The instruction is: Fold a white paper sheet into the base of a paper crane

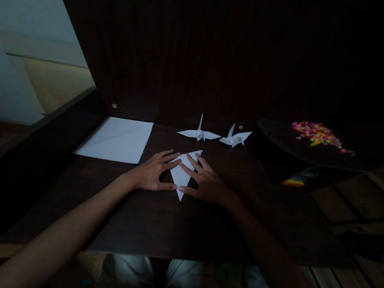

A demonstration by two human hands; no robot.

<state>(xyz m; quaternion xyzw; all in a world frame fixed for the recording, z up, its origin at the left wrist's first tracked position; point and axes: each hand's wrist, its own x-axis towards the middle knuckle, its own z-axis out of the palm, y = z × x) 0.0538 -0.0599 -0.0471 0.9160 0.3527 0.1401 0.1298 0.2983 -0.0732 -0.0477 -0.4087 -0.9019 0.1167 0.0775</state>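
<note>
A folded white paper (181,175), shaped like a kite with a point toward me, lies flat on the dark wooden desk (170,229). My left hand (153,171) rests at its left side, fingers spread, with fingertips and thumb touching the paper's edge. From the right, my right hand (204,180) lies over the paper with its fingers apart, pressing on the surface. The two thumbs nearly meet near the lower point. Beyond the hands stand two finished paper cranes, one crane (199,134) straight ahead and another crane (236,137) to its right.
White paper sheets (119,139) lie at the back left of the desk. On a dark raised shelf (271,130) at the right sits a heap of small colourful pieces (319,134). A dark side panel (27,160) bounds the left, and a tall back panel (194,41) rises behind.
</note>
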